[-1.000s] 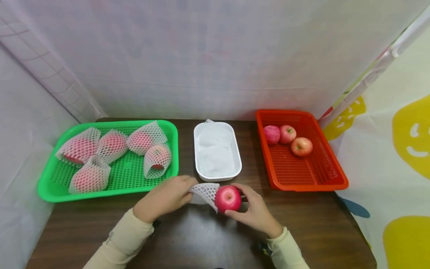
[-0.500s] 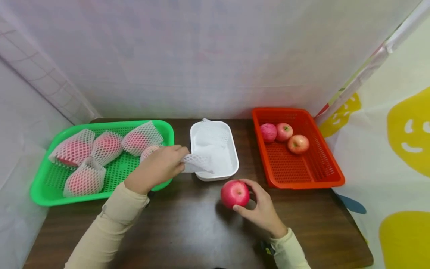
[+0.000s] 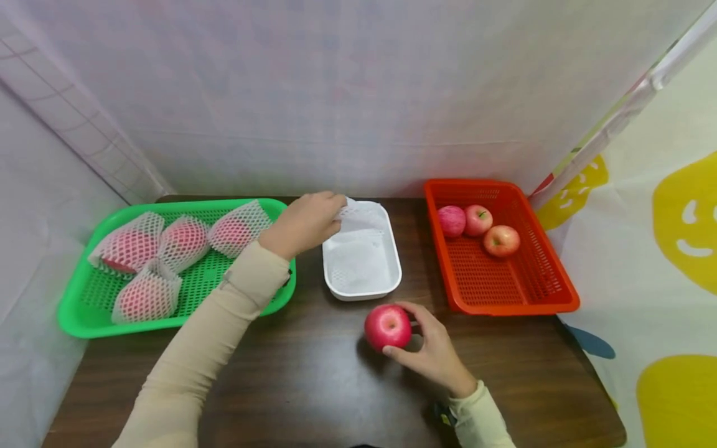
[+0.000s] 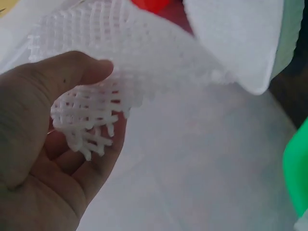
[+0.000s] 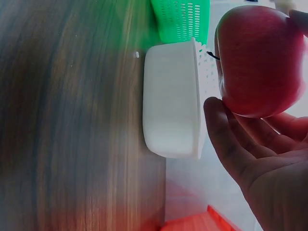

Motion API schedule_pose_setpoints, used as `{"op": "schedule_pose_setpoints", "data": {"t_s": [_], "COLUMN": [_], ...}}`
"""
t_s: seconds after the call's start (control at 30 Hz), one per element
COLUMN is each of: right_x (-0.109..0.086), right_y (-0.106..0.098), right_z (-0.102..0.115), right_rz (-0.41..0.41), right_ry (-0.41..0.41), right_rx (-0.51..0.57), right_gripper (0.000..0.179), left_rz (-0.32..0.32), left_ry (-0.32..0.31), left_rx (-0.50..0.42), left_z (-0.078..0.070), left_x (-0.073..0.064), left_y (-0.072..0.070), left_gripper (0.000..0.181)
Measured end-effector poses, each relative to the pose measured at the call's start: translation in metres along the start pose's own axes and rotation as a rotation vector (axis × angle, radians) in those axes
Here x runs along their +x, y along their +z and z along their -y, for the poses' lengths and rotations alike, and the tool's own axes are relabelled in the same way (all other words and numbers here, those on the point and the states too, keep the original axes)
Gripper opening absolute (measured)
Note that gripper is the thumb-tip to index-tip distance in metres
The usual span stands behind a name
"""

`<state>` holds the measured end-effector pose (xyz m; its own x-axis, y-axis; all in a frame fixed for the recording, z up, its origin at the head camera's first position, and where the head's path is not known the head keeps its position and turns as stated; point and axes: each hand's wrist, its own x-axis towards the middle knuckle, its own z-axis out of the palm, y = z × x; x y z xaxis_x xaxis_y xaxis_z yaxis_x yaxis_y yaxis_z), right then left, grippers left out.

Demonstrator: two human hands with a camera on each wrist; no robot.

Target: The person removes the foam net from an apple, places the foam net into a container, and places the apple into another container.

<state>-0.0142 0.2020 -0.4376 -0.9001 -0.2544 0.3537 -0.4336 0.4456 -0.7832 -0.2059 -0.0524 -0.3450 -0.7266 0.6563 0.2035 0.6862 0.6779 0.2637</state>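
My left hand point(image 3: 308, 223) reaches over the far left end of a white plastic tray point(image 3: 364, 295). In the left wrist view it pinches a white foam fruit net point(image 4: 91, 102) between thumb and fingers. More white netting lies inside the tray. My right hand point(image 3: 439, 358) grips a bare red apple point(image 3: 389, 326) from its right side, just in front of the tray. The right wrist view shows that apple with its dark stem and my fingers around it. Part of the green basket point(image 3: 75, 311) is hidden behind my left forearm.
Several net-wrapped fruits, one a pink fruit point(image 3: 133, 249), lie in the green basket at left. A red basket point(image 3: 512, 309) at right holds three bare apples, including a pale red apple point(image 3: 501, 241). Pale cloth point(image 3: 358, 93) hangs behind the brown table point(image 3: 291, 386).
My left hand has drawn the foam net off the apple, leftward and then up to the tray's far end. The apple stays in my right hand, near the same place.
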Motion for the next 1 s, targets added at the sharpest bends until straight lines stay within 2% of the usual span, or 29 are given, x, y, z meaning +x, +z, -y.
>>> {"op": "schedule_pose_setpoints", "data": {"t_s": [0.1, 0.23, 0.37, 0.53, 0.67, 0.77, 0.83, 0.9, 1.0], "right_x": [0.000, -0.001, -0.002, -0.003, -0.003, -0.002, -0.001, 0.000, 0.001], "right_y": [0.000, 0.000, 0.000, 0.001, 0.002, 0.002, 0.002, 0.002, 0.002], "right_z": [0.000, -0.001, -0.002, -0.004, -0.003, -0.003, -0.002, -0.001, -0.003], "right_rz": [-0.002, -0.009, -0.015, -0.001, -0.007, -0.013, -0.012, -0.007, -0.002], "right_ry": [-0.005, -0.009, -0.004, 0.000, -0.001, -0.002, -0.005, -0.011, -0.022], "right_rx": [-0.002, -0.010, -0.011, -0.004, -0.005, -0.009, -0.011, -0.013, -0.014], "right_gripper": [0.071, 0.071, 0.071, 0.072, 0.072, 0.071, 0.071, 0.071, 0.071], "left_rz": [0.001, 0.059, 0.166, 0.382, 0.546, 0.615, 0.628, 0.614, 0.544], "left_ry": [-0.009, -0.002, 0.012, -0.018, -0.039, -0.051, -0.054, -0.060, -0.070], "left_rx": [0.055, 0.153, 0.187, 0.154, 0.079, 0.008, -0.027, -0.046, -0.036], "left_z": [0.003, 0.003, 0.000, -0.003, -0.002, -0.001, -0.001, -0.001, -0.002], "left_x": [0.018, 0.033, 0.039, 0.037, 0.032, 0.029, 0.026, 0.023, 0.017], "left_y": [0.021, 0.049, 0.072, 0.092, 0.100, 0.102, 0.100, 0.096, 0.084], "left_gripper": [0.015, 0.019, 0.016, 0.009, 0.007, 0.004, 0.006, 0.010, 0.015]}}
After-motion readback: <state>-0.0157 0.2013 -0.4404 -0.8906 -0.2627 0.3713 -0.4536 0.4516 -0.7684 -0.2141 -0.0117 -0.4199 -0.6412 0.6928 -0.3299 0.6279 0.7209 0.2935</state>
